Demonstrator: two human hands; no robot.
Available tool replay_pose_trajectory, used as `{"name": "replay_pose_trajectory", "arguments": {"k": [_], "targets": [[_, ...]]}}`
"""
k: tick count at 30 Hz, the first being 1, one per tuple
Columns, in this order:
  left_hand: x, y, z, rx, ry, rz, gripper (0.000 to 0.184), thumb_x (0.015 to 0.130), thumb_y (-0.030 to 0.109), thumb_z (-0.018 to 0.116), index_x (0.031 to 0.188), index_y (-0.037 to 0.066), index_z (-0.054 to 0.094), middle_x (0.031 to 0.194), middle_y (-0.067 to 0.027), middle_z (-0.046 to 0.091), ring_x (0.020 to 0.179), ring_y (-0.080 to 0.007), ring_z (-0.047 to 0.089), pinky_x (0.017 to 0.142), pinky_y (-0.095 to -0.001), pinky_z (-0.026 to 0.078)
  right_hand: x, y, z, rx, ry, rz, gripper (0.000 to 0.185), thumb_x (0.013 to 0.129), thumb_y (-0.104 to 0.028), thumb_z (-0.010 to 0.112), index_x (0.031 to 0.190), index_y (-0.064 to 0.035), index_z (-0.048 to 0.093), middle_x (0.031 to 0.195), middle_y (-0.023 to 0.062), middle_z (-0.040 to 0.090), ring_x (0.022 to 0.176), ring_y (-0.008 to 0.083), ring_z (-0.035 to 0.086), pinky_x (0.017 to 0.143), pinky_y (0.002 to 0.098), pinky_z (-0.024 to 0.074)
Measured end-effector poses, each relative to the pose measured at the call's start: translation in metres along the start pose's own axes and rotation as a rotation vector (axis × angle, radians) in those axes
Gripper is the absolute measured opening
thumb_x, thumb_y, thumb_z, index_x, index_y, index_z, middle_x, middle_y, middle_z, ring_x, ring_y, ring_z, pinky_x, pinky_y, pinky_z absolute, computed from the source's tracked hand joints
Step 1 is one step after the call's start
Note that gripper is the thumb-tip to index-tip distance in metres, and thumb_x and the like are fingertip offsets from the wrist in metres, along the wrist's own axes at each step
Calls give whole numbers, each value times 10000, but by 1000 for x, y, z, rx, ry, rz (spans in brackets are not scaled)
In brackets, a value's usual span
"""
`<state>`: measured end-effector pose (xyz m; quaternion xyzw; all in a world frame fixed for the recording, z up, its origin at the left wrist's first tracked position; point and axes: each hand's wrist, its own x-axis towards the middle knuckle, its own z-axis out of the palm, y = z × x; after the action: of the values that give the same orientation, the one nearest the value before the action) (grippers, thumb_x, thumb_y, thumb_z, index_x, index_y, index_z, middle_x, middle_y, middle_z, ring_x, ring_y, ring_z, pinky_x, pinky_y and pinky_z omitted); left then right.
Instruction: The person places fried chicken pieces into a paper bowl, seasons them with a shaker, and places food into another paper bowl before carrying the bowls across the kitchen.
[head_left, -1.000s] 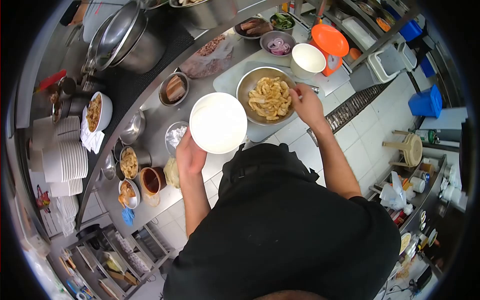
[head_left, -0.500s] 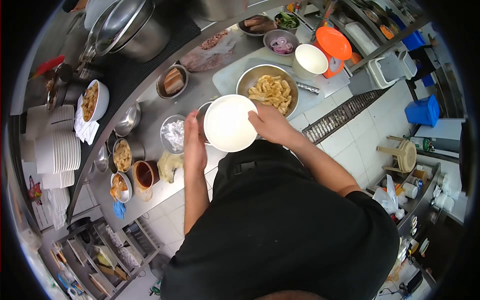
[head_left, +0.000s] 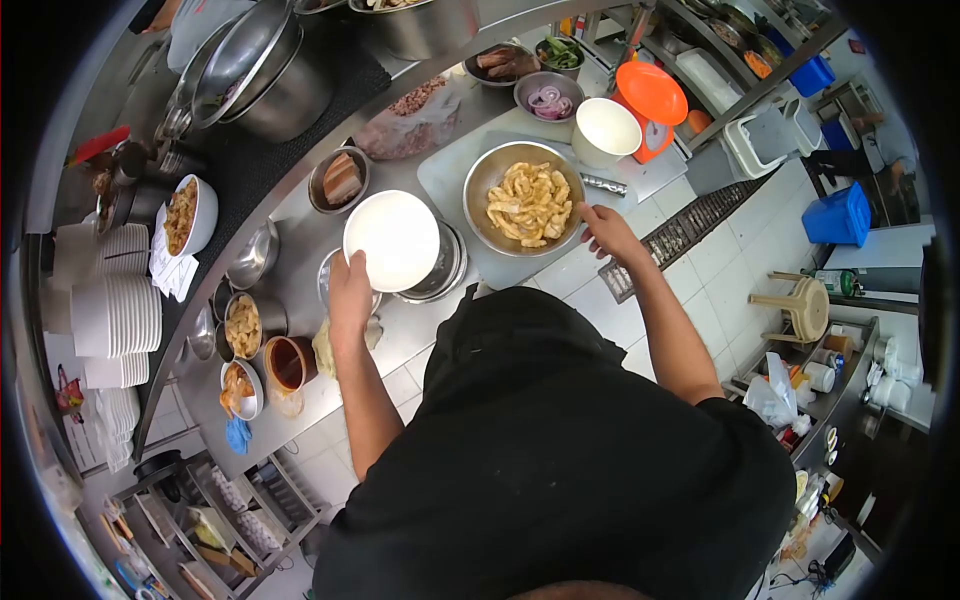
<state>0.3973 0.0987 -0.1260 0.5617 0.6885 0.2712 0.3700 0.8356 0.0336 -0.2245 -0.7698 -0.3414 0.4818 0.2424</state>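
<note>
My left hand [head_left: 350,295] is closed on the rim of a round white tub [head_left: 392,240], held over the steel counter. Under and beside the tub stands a round metal container [head_left: 445,268], partly hidden. My right hand [head_left: 612,235] is at the right rim of a steel mixing bowl [head_left: 478,222], its fingers apart and slightly bent; whether they touch the rim I cannot tell. Pale, sauce-coated strips of meat [head_left: 530,203] fill the bowl, which sits on a cutting board [head_left: 440,180]. A patterned metal handle [head_left: 604,185] sticks out beside the bowl.
Another white tub [head_left: 607,132] and an orange scale [head_left: 652,95] stand beyond the bowl. Sliced onions [head_left: 549,103], pork pieces [head_left: 342,179] and a red-brown sauce container [head_left: 290,362] line the counter. Stacked white plates [head_left: 118,290] stand left.
The white tub has moved left, now in my left hand alone. My right hand has let go of it and moved right to the mixing bowl's rim.
</note>
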Motion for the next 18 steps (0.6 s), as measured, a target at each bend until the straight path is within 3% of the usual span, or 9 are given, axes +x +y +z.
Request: {"name": "replay_pose_trajectory", "arguments": {"k": [2,10,13,18], "targets": [[5,5,-2,78,-31,13,440,1023,266,459,1251,-70,629,1231,-272,669,1052,-385,685,974,-439,497,8,1,15,135,-112,21,399,1029,-371,545,1039,19,630,719,79,653,560,161,616,471,335,537],[13,23,1,229,-54,125,389,969,247,496,1224,19,681,1145,-260,702,1093,-426,669,957,-485,504,4,-11,15,311,74,-215,326,1014,-243,506,907,44,618,618,60,576,467,160,545,414,335,480],[16,25,33,254,-81,360,386,968,245,498,1224,20,680,1148,-264,702,1115,-434,660,969,-485,501,-20,-51,-16,325,151,-337,321,1020,-220,496,901,53,616,577,54,555,454,157,540,409,339,462],[38,37,114,244,-359,386,396,938,220,510,1211,-25,661,1153,-297,694,1101,-452,662,990,-490,501,-11,-87,-33,359,270,-465,309,1043,-206,476,995,66,615,633,59,585,499,138,567,415,322,476]]}}
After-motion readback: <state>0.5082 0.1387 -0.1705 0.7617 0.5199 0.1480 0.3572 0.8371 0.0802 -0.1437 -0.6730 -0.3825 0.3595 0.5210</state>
